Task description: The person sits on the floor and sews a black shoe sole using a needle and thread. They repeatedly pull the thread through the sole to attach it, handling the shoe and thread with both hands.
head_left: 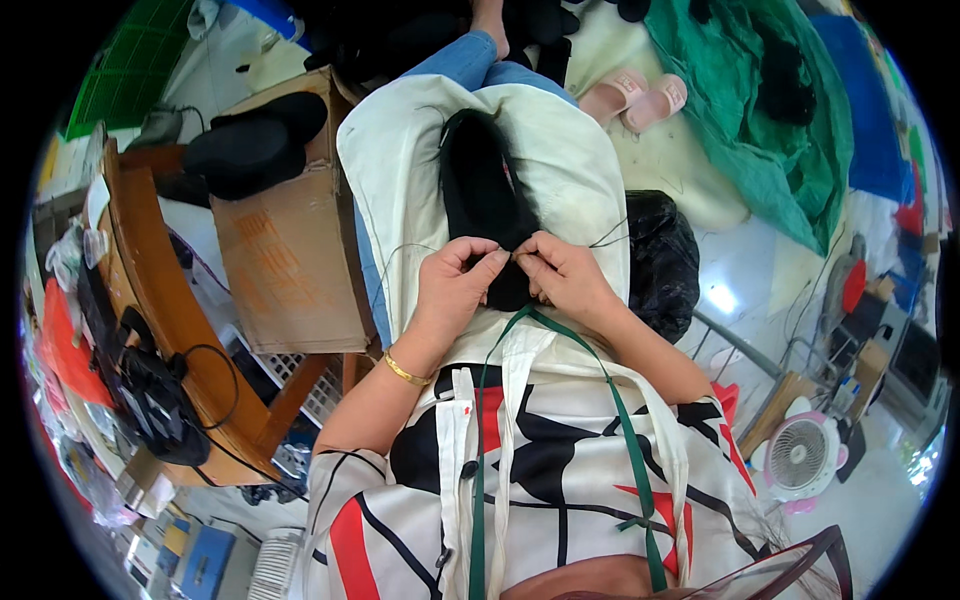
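Note:
A black cloth shoe lies lengthwise on my lap, on the white apron. My left hand and my right hand meet over its near end, fingertips almost touching. Each hand pinches thumb against forefinger. Dark thread curves out to the left from my left hand, and another length trails right from my right hand. What lies between the fingertips is too small to make out clearly. A green strap hangs from my neck and reaches the shoe's near end.
At left, black shoes rest on a cardboard box beside a curved wooden table. A black plastic bag sits by my right side. Pink slippers, a green sack and a small fan are further right.

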`<act>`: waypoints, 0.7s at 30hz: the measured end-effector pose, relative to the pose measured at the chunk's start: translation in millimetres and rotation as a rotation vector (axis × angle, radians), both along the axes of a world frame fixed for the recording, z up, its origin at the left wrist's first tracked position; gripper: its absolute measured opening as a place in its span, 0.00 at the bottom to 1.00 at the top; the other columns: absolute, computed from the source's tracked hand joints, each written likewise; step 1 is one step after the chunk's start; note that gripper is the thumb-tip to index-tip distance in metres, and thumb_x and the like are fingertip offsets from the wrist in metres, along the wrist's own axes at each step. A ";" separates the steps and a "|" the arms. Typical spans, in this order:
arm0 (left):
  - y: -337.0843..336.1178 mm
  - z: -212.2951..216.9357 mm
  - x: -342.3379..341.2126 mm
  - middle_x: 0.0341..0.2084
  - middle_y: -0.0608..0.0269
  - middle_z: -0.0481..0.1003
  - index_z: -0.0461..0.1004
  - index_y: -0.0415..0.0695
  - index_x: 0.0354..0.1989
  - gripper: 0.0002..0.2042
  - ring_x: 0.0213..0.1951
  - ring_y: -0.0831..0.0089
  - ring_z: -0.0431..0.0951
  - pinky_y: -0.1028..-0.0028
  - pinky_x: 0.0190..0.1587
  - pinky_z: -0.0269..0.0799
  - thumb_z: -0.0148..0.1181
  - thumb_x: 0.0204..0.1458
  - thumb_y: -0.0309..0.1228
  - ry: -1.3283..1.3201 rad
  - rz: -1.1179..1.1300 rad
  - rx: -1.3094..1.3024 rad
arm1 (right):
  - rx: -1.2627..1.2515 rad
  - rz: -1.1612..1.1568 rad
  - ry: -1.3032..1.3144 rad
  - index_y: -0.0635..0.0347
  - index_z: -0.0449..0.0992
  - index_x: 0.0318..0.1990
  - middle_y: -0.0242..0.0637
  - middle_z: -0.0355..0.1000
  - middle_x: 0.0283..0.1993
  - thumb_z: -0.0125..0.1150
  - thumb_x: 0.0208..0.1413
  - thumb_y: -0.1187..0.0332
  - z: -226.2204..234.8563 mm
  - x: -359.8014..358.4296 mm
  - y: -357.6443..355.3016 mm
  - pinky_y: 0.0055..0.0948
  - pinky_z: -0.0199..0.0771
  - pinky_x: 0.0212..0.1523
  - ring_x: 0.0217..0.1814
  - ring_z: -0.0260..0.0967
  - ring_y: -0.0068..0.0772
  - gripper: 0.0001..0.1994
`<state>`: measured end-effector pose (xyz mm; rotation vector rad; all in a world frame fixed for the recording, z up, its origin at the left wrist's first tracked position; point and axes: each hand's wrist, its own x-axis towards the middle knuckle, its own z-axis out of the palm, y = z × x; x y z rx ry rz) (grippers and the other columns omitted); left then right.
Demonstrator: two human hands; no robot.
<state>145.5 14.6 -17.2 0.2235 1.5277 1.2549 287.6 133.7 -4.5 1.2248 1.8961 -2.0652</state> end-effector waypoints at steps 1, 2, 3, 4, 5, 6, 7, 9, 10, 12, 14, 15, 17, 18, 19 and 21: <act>0.1 0.1 0.3 0.22 0.73 0.73 0.78 0.40 0.37 0.07 0.20 0.88 0.67 0.85 0.22 0.63 0.65 0.53 0.29 0.017 -0.010 -0.005 | -0.034 -0.012 -0.024 0.62 0.73 0.39 0.32 0.70 0.22 0.54 0.62 0.68 1.3 -1.4 0.5 0.22 0.68 0.26 0.23 0.67 0.19 0.06; -0.1 0.0 0.0 0.22 0.73 0.73 0.78 0.40 0.37 0.07 0.20 0.88 0.67 0.85 0.22 0.62 0.66 0.53 0.29 0.022 -0.010 0.002 | -0.038 -0.014 -0.039 0.62 0.73 0.39 0.31 0.70 0.22 0.54 0.62 0.68 1.9 -2.9 0.2 0.22 0.68 0.26 0.23 0.67 0.18 0.06; 0.0 -0.2 0.1 0.22 0.73 0.73 0.79 0.40 0.37 0.07 0.20 0.88 0.67 0.85 0.22 0.62 0.66 0.53 0.29 0.028 -0.011 0.009 | -0.041 -0.017 -0.054 0.62 0.73 0.38 0.31 0.70 0.22 0.54 0.63 0.68 2.5 -4.2 0.1 0.21 0.68 0.26 0.23 0.67 0.18 0.06; -0.2 -1.5 0.4 0.22 0.74 0.73 0.79 0.39 0.37 0.07 0.20 0.88 0.67 0.85 0.22 0.61 0.66 0.53 0.29 0.033 -0.013 0.015 | -0.044 -0.020 -0.069 0.62 0.72 0.38 0.31 0.70 0.22 0.54 0.63 0.68 2.8 -5.3 0.1 0.21 0.68 0.26 0.23 0.67 0.18 0.06; -1.0 -3.1 -0.2 0.22 0.74 0.73 0.79 0.40 0.36 0.07 0.20 0.89 0.66 0.85 0.22 0.61 0.66 0.53 0.29 0.048 -0.017 0.025 | -0.049 -0.025 -0.079 0.62 0.72 0.38 0.31 0.69 0.22 0.55 0.63 0.68 2.8 -6.6 -0.5 0.21 0.68 0.26 0.23 0.67 0.18 0.06; -1.7 -4.7 -0.7 0.22 0.74 0.73 0.79 0.40 0.36 0.07 0.20 0.89 0.66 0.85 0.22 0.61 0.66 0.53 0.29 0.063 -0.023 0.036 | -0.053 -0.032 -0.088 0.62 0.72 0.38 0.31 0.69 0.22 0.55 0.62 0.68 2.7 -7.6 -1.0 0.21 0.68 0.26 0.23 0.67 0.17 0.06; -2.3 -6.2 -0.9 0.22 0.74 0.73 0.79 0.40 0.36 0.07 0.20 0.89 0.66 0.85 0.21 0.60 0.66 0.53 0.29 0.079 -0.030 0.046 | -0.058 -0.039 -0.098 0.62 0.72 0.38 0.32 0.69 0.22 0.55 0.62 0.68 2.5 -8.2 -1.5 0.21 0.68 0.26 0.23 0.67 0.17 0.06; -2.6 -9.5 -1.1 0.22 0.74 0.73 0.79 0.40 0.36 0.07 0.20 0.89 0.66 0.85 0.21 0.60 0.66 0.53 0.29 0.093 -0.023 0.076 | -0.033 -0.027 -0.100 0.62 0.72 0.38 0.31 0.69 0.21 0.55 0.62 0.68 2.6 -9.0 -1.6 0.21 0.67 0.25 0.23 0.66 0.17 0.06; -3.0 -10.8 -0.6 0.22 0.74 0.73 0.79 0.40 0.36 0.07 0.20 0.89 0.65 0.85 0.21 0.60 0.66 0.53 0.29 0.101 -0.022 0.092 | -0.020 -0.022 -0.101 0.62 0.73 0.38 0.31 0.69 0.21 0.55 0.62 0.68 2.5 -8.8 -1.6 0.21 0.67 0.25 0.22 0.66 0.17 0.06; -1.9 -7.9 -1.2 0.22 0.74 0.73 0.79 0.39 0.37 0.07 0.19 0.89 0.65 0.84 0.20 0.60 0.65 0.53 0.29 0.077 -0.010 0.074 | 0.039 0.058 -0.067 0.62 0.73 0.39 0.32 0.70 0.24 0.55 0.62 0.69 0.6 -5.2 1.7 0.22 0.68 0.28 0.24 0.66 0.19 0.06; -1.4 -7.9 -0.7 0.21 0.74 0.73 0.79 0.39 0.37 0.07 0.19 0.89 0.65 0.84 0.20 0.60 0.65 0.54 0.29 0.056 -0.001 0.076 | 0.134 0.128 0.013 0.62 0.73 0.40 0.33 0.71 0.26 0.55 0.62 0.69 -3.4 -1.4 4.3 0.22 0.68 0.32 0.27 0.66 0.21 0.06; -1.5 -9.2 -0.4 0.21 0.74 0.73 0.79 0.39 0.37 0.07 0.19 0.89 0.65 0.85 0.20 0.60 0.65 0.54 0.29 0.047 0.003 0.087 | 0.199 0.157 0.076 0.63 0.73 0.41 0.34 0.71 0.28 0.54 0.62 0.70 -6.4 -0.2 5.6 0.23 0.68 0.33 0.29 0.66 0.22 0.06; -1.6 -10.2 -0.6 0.20 0.73 0.73 0.79 0.39 0.37 0.07 0.18 0.89 0.66 0.85 0.19 0.60 0.65 0.54 0.29 0.026 0.006 0.094 | 0.237 0.194 0.135 0.63 0.73 0.42 0.35 0.71 0.31 0.54 0.62 0.71 -7.2 1.3 8.7 0.23 0.68 0.37 0.32 0.66 0.24 0.06; -1.7 -10.2 -1.2 0.20 0.73 0.73 0.79 0.39 0.37 0.07 0.18 0.89 0.66 0.85 0.19 0.60 0.65 0.54 0.29 0.014 0.005 0.091 | 0.210 0.201 0.132 0.63 0.73 0.42 0.35 0.71 0.32 0.54 0.61 0.71 -6.1 2.1 10.5 0.24 0.68 0.38 0.33 0.66 0.25 0.06; -1.5 -9.9 -1.2 0.20 0.73 0.73 0.79 0.39 0.37 0.07 0.18 0.88 0.66 0.85 0.19 0.60 0.65 0.54 0.29 0.003 0.004 0.088 | 0.183 0.208 0.129 0.63 0.73 0.43 0.35 0.71 0.33 0.54 0.61 0.71 -5.3 2.8 12.2 0.24 0.68 0.40 0.35 0.66 0.25 0.07; -0.9 -7.0 -2.5 0.20 0.73 0.73 0.79 0.39 0.37 0.07 0.18 0.88 0.66 0.85 0.19 0.61 0.65 0.54 0.29 0.000 0.001 0.083 | 0.219 0.224 0.158 0.62 0.73 0.44 0.31 0.71 0.31 0.54 0.62 0.71 -12.2 6.0 12.9 0.21 0.68 0.38 0.34 0.67 0.20 0.07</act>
